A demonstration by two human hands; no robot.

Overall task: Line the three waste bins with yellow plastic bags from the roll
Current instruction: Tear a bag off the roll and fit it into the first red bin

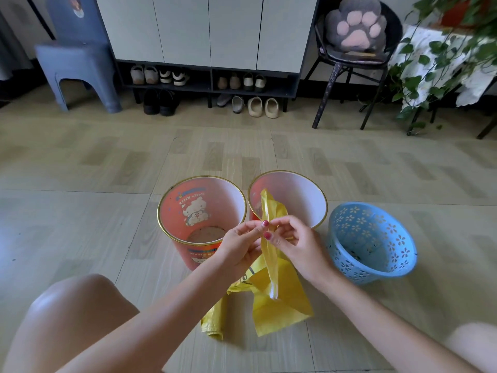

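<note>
We pinch a yellow bag (271,267) in left hand (242,243) and right hand (295,244) above the pale plank floor (80,200) (shoe cabinet (207,30) behind), three bins (201,219) unlined.

Three bins stand in a row on the floor (80,216): the left orange bin (177,227) and the middle orange bin (317,200) touch at their rims, the blue perforated basket (403,254) just beside them. All three mouths stand open from above. A yellow bag (282,308) hangs across the middle bin's near rim. Bare floor lies wide to the left and beyond the bins, up to the shoe cabinet (209,30).
</note>
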